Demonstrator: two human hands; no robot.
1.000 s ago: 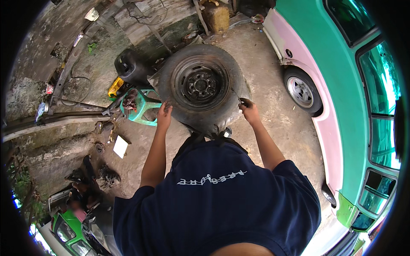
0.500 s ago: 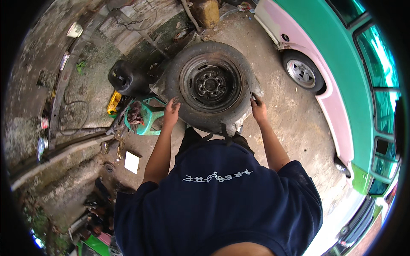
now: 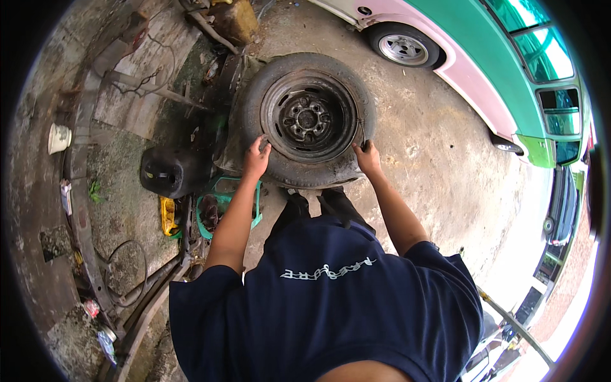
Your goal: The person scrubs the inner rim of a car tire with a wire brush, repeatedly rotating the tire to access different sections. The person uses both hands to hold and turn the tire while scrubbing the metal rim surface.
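A dark tyre [image 3: 254, 95] on a black steel wheel rim [image 3: 307, 119] lies flat in front of me, grimy all over. At the near left of its sidewall is my left hand [image 3: 256, 159], fingers curled and close together near the rim edge. Whatever those fingers hold is too small to make out. My right hand [image 3: 367, 159] is closed at the near right of the tyre, gripping a thin metal rod [image 3: 363, 132]. This rod points away from me over the sidewall, beside the rim's edge.
A green plastic stool [image 3: 258, 207] with a dark rag [image 3: 209, 210] stands at left. Beyond it are a black jerrycan [image 3: 167, 172] and a yellow container [image 3: 168, 216]. A pink and green van [image 3: 458, 76] is parked at right. A rusty block [image 3: 234, 24] sits at far left.
The view has turned, so the van appears higher. My left hand has moved from the tyre's outer edge onto its sidewall, fingers drawing together. My right hand still grips the rod.
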